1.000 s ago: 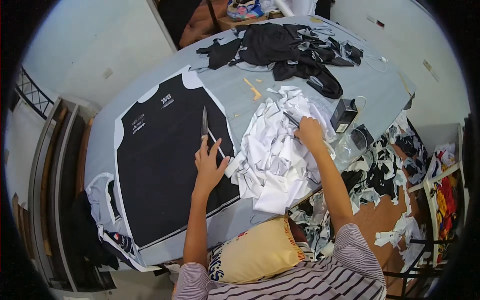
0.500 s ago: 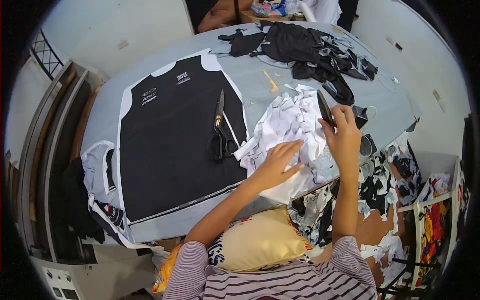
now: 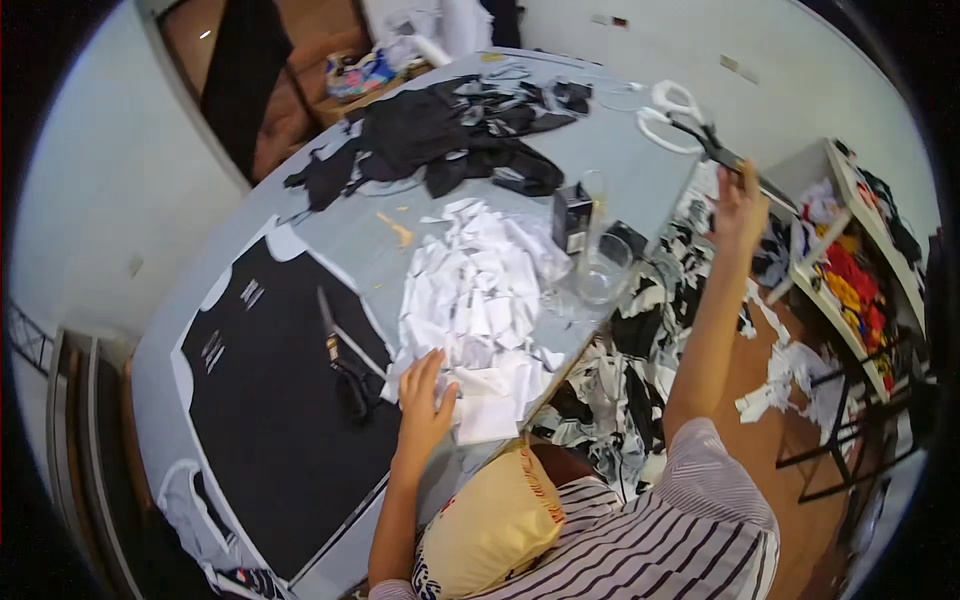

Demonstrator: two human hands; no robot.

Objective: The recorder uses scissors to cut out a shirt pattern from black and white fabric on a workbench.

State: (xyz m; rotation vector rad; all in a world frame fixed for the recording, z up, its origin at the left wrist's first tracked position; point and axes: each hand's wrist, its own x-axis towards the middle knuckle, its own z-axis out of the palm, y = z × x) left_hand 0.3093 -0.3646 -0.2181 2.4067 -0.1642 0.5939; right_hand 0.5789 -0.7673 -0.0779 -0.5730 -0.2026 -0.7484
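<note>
My right hand (image 3: 740,212) is raised past the table's right edge, its fingers closed around the dark blade part of a pair of scissors with white handles (image 3: 668,118). The handles point away from me, above the far right of the table. My left hand (image 3: 425,400) lies at the near left side of a heap of white fabric scraps (image 3: 470,290), touching it with fingers stretched out. To its left, a black-handled pair of scissors (image 3: 352,385) rests on a black shirt panel (image 3: 280,400) with white edges and small white prints.
A clear plastic cup (image 3: 605,268) and a black box (image 3: 572,215) stand right of the scraps. Dark cloth pieces (image 3: 420,135) are piled at the back. Fabric offcuts (image 3: 610,400) cover the floor beside the table. A yellow cushion (image 3: 495,515) sits against me. White shelves (image 3: 850,240) stand at right.
My view has turned right. My right hand has moved from the scraps out past the table's right edge, and the white-handled scissors now show in it. My left hand stays by the scraps.
</note>
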